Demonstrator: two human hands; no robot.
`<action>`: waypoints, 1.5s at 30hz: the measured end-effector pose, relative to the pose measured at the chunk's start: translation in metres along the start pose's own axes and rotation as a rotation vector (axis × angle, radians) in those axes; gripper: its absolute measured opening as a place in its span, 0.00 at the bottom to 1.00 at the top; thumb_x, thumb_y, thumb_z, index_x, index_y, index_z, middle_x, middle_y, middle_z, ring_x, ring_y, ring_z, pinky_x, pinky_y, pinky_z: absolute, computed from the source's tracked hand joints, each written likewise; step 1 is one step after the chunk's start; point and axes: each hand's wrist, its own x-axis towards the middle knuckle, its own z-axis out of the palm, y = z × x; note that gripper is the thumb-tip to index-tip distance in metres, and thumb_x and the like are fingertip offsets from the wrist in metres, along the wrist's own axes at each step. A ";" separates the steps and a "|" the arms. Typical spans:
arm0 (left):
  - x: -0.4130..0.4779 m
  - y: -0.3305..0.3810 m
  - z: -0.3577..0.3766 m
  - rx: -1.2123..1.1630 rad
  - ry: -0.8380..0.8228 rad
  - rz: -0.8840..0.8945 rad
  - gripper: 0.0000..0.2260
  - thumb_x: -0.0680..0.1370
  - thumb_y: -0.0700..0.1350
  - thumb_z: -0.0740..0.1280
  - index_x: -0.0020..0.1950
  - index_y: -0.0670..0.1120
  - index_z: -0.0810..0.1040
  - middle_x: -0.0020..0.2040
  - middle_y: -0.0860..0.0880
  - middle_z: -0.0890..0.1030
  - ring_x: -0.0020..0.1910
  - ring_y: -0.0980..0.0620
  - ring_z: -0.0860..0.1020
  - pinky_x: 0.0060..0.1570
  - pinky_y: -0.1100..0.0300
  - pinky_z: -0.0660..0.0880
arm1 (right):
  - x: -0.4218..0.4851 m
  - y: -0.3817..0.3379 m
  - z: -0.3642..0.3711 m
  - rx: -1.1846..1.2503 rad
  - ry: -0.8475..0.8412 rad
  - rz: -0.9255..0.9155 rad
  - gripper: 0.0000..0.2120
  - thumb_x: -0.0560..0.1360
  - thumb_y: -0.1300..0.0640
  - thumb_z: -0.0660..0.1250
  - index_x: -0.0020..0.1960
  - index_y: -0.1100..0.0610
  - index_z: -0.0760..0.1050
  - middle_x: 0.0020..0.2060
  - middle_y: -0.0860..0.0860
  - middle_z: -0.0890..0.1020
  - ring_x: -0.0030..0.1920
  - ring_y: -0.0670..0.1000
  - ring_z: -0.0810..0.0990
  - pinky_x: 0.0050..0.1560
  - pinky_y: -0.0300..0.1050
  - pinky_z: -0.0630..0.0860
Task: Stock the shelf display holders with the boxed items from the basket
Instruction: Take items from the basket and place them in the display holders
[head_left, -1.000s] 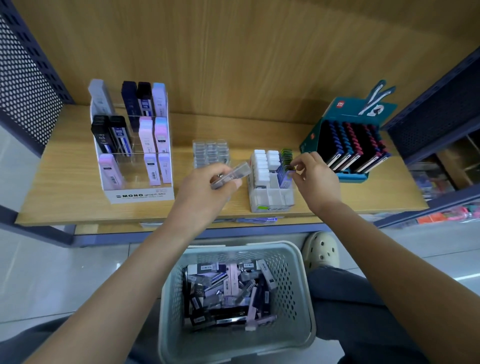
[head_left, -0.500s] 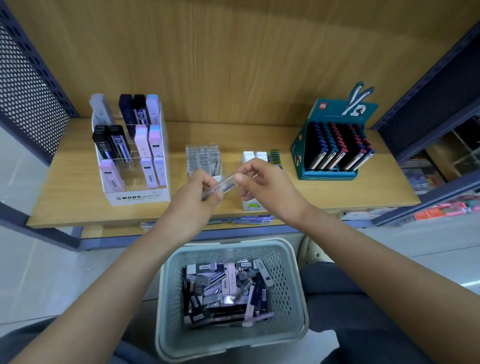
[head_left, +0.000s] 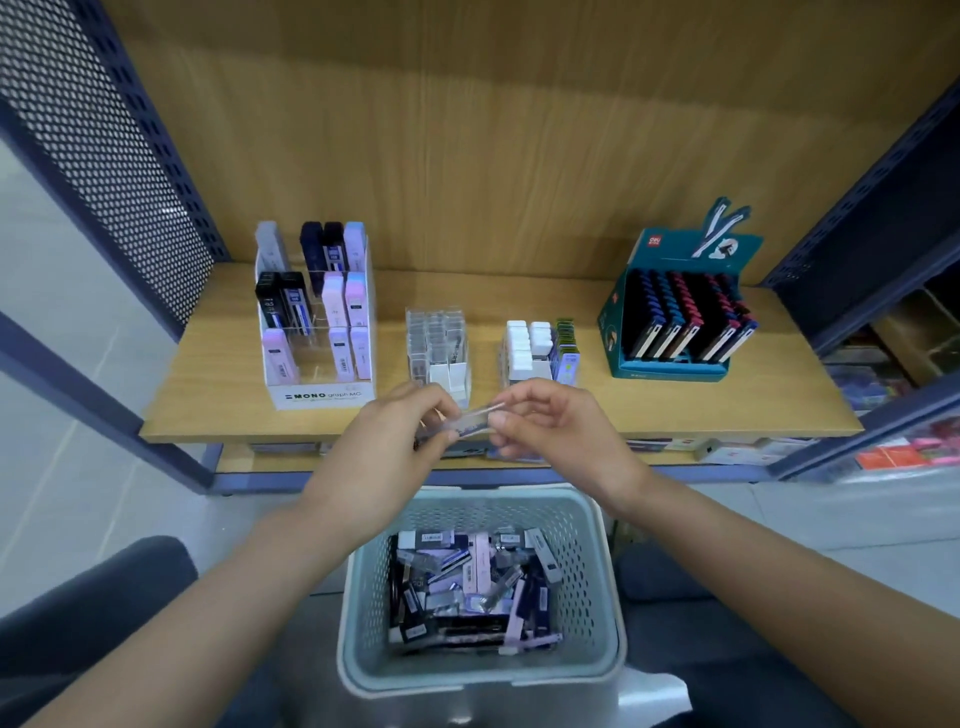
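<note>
We are holding a small clear box between our two hands, just in front of the shelf's front edge and above the basket. Our left hand is pinching its left end with curled fingers and thumb, and our right hand is pinching its right end between thumb and forefinger, so both are gripping the same box, which is tilting slightly up to the right. Below our wrists the pale basket is sitting on the floor, and a jumble of boxed items (dark, white, clear and pale pink ones) is lying across its bottom. Beyond our hands the wooden shelf is carrying the display holders. Directly behind our left hand a clear holder is standing with rows of clear boxes in it. Just beside it to the right, a second holder is showing white boxes and a row of green-edged ones. Further left the tiered MONO holder is holding dark, pink and blue cases upright, with some slots open. At the far right a teal display box is standing well apart, its dark packs leaning in rows.
</note>
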 end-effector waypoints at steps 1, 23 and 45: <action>-0.001 -0.002 0.000 0.030 0.002 0.010 0.05 0.76 0.40 0.67 0.49 0.49 0.77 0.43 0.58 0.74 0.43 0.61 0.74 0.43 0.65 0.70 | 0.001 -0.001 -0.002 -0.017 0.027 -0.017 0.05 0.74 0.66 0.68 0.44 0.57 0.77 0.35 0.52 0.79 0.34 0.44 0.81 0.41 0.37 0.80; 0.103 -0.093 0.015 0.544 -0.172 0.163 0.17 0.80 0.43 0.60 0.69 0.45 0.68 0.65 0.47 0.69 0.66 0.48 0.65 0.63 0.56 0.61 | 0.147 0.022 -0.008 -0.950 0.137 -0.294 0.07 0.76 0.60 0.67 0.53 0.58 0.75 0.46 0.51 0.79 0.46 0.51 0.78 0.50 0.51 0.75; 0.107 -0.107 0.014 0.563 -0.247 0.224 0.22 0.80 0.41 0.57 0.74 0.46 0.59 0.73 0.48 0.61 0.72 0.49 0.60 0.69 0.57 0.57 | 0.157 0.038 0.000 -1.421 0.072 -0.263 0.14 0.81 0.55 0.55 0.64 0.56 0.71 0.59 0.53 0.73 0.58 0.56 0.74 0.46 0.47 0.70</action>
